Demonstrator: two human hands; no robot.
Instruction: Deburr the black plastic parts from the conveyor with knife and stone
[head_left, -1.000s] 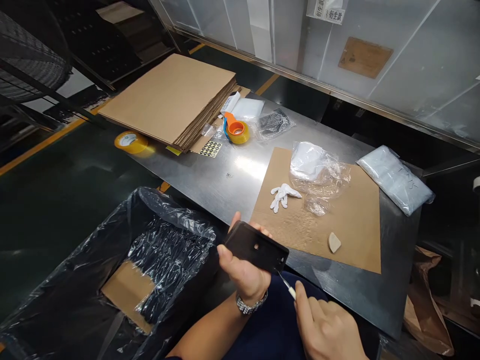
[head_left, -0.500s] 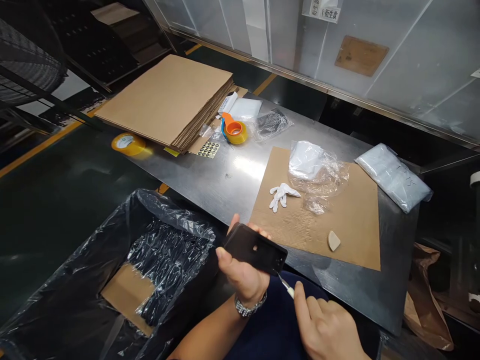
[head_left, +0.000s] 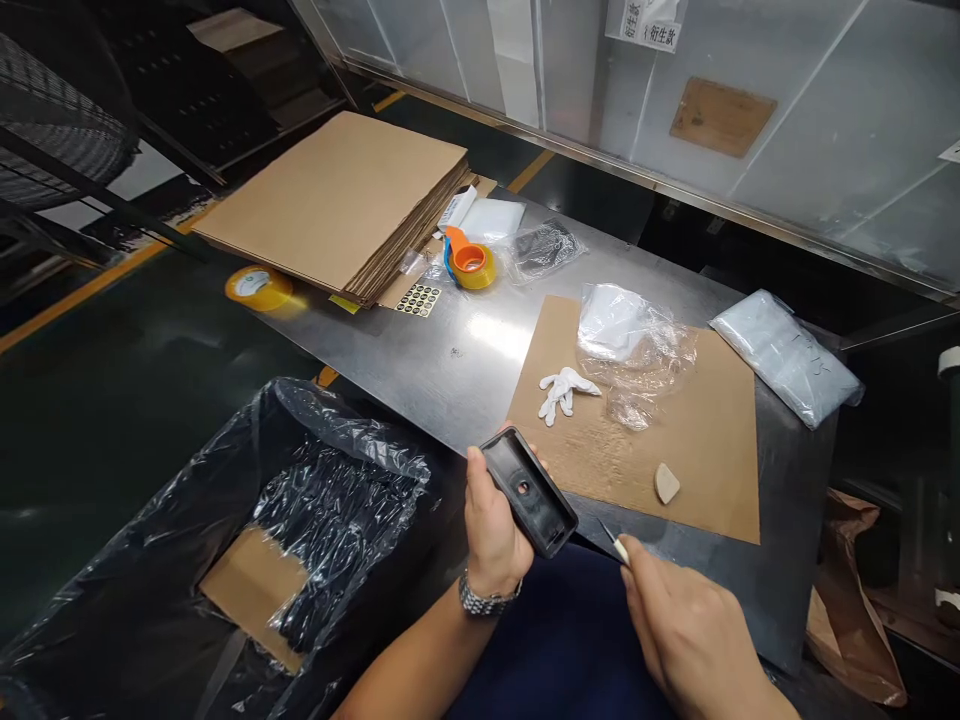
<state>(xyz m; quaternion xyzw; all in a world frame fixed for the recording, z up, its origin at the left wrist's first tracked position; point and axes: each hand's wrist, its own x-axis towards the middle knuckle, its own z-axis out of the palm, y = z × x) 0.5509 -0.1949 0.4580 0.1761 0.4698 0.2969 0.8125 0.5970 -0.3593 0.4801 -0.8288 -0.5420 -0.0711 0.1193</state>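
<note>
the right hand (head_left: 686, 612) is closed around a small knife (head_left: 621, 550) with a white handle; its tip points forward and left, just beside the piece ahead, apparently not touching it. left of that, the left hand (head_left: 495, 530) is clamped around a black case (head_left: 537, 508), hollow side up and tilted, one end near the blade. the hands are apart. careful blade work here seems to call for a firm grip on the case's long sides, fingertips out of the knife's path, light short strokes that run away from the left palm, and a turn of the case to check its rim. beyond the hands, a pale wedge (head_left: 666, 484) and a white glove (head_left: 561, 392) lie on a cardboard sheet (head_left: 709, 430); farther off stands a tape roll (head_left: 481, 279).
</note>
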